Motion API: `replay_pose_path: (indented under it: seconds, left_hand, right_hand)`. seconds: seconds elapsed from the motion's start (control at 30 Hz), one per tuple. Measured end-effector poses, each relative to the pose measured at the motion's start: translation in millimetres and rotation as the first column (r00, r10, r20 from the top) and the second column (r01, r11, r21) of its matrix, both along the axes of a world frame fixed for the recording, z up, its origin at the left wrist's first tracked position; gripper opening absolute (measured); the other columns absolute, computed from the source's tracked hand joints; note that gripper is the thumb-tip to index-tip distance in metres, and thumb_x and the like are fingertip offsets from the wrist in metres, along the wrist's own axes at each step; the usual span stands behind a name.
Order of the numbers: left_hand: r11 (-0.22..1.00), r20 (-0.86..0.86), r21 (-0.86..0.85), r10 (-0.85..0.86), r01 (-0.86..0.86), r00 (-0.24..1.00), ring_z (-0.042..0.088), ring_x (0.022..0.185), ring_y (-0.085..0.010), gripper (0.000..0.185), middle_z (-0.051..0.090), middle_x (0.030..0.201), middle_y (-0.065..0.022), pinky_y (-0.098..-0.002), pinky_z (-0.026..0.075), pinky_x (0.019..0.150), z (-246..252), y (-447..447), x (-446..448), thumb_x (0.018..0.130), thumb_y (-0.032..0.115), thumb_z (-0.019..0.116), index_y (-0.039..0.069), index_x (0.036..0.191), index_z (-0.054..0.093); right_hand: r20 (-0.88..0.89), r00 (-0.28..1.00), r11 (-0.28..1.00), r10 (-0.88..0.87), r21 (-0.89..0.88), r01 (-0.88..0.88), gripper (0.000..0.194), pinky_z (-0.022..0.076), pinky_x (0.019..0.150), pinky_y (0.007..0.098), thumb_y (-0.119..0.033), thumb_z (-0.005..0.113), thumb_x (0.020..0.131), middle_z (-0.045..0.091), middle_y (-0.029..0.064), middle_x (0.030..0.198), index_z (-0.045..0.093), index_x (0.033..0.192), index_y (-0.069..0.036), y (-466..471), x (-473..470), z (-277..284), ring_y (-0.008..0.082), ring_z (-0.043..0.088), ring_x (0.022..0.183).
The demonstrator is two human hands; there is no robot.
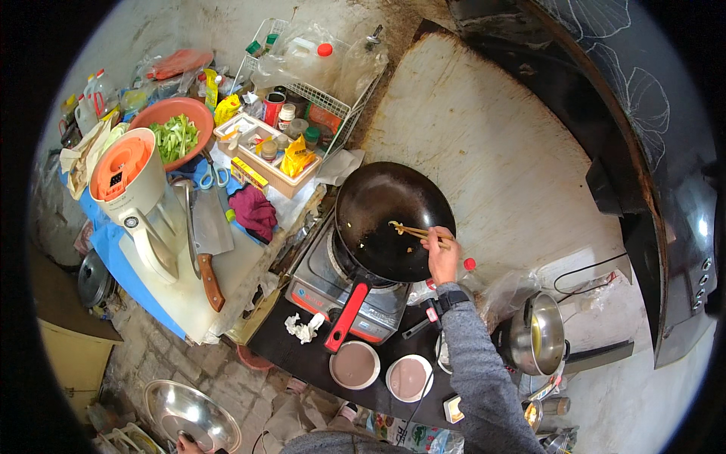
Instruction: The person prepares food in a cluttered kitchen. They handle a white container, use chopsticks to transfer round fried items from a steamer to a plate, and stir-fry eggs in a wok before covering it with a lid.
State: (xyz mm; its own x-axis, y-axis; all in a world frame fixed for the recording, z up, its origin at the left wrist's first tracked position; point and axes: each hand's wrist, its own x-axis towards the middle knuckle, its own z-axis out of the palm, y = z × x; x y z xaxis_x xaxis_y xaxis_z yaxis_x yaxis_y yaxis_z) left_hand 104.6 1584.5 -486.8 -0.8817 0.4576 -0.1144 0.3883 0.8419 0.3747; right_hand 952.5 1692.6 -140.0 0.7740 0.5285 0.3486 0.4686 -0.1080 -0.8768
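Observation:
My right hand (442,253) is closed on a pair of wooden chopsticks (418,231) over the dark wok (391,193). Small pale yellowish food bits are at the chopstick tips, and a few more lie on the wok's surface. The wok, with its red and black handle (348,318) towards me, sits on a gas stove (323,288). At the bottom edge, my left hand (187,445) grips the knob of a shiny metal pot lid (193,414), away from the wok and low on the left.
Two bowls of pinkish-brown liquid (354,365) (409,378) stand before the stove, beside crumpled tissue (304,328). On the left worktop lie a cleaver (211,244), a soymilk-maker-like appliance (127,181) and a basin of chopped greens (195,116). A steel pot (541,335) stands at right, below the range hood (683,238).

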Motion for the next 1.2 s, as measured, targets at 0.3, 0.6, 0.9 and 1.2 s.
replay_pose_path:
  seconds: [0.3, 0.6, 0.9, 1.2]
  left_hand:
    - [0.999, -0.005, -0.028, 0.035, -0.035, 0.999, 0.063, 0.09, -0.0312, 0.061, 0.069, 0.098, -0.008, -0.0404, 0.047, 0.082, -2, 0, 8, 0.07, 0.067, 0.057, 0.015, 0.099, 0.071]
    - [0.996, 0.113, 0.062, 0.059, -0.066, 0.992, 0.064, 0.088, -0.0277, 0.053, 0.07, 0.095, -0.0067, -0.0379, 0.048, 0.08, 21, 6, 34, 0.071, 0.059, 0.063, 0.013, 0.097, 0.072]
    - [0.998, 0.037, 0.062, -0.005, 0.003, 0.999, 0.066, 0.081, -0.0259, 0.046, 0.07, 0.092, -0.0085, -0.0378, 0.054, 0.071, 37, 24, 71, 0.072, 0.05, 0.068, 0.011, 0.096, 0.072]
    - [0.972, 0.348, 0.233, -0.058, -0.027, 0.936, 0.065, 0.08, -0.0226, 0.044, 0.067, 0.093, -0.0094, -0.0351, 0.056, 0.063, 51, 41, 88, 0.075, 0.043, 0.068, 0.007, 0.1, 0.069]
  right_hand:
    - [0.084, 0.995, 0.997, 0.054, 0.055, -0.059, 0.019, 0.0532, 0.058, 0.0257, -0.013, 0.057, 0.091, 0.063, 0.0103, 0.079, 0.059, 0.092, 0.006, -1, -4, -10, 0.0186, 0.066, 0.065]
    - [-0.122, 0.992, 0.986, 0.027, 0.166, -0.007, 0.023, 0.0571, 0.062, 0.0318, -0.014, 0.054, 0.093, 0.062, 0.014, 0.083, 0.057, 0.096, 0.009, -51, -39, 36, 0.0265, 0.067, 0.07]
    - [-0.152, 0.987, 0.977, -0.058, 0.197, 0.087, 0.018, 0.0589, 0.063, 0.0363, -0.007, 0.049, 0.093, 0.06, 0.0152, 0.085, 0.054, 0.092, 0.01, -179, -102, 82, 0.0284, 0.067, 0.071]
    - [-0.157, 0.987, 0.991, -0.013, -0.132, -0.008, 0.021, 0.057, 0.066, 0.0322, -0.009, 0.047, 0.094, 0.059, 0.0135, 0.083, 0.055, 0.086, 0.009, -285, -173, 49, 0.0235, 0.066, 0.071]
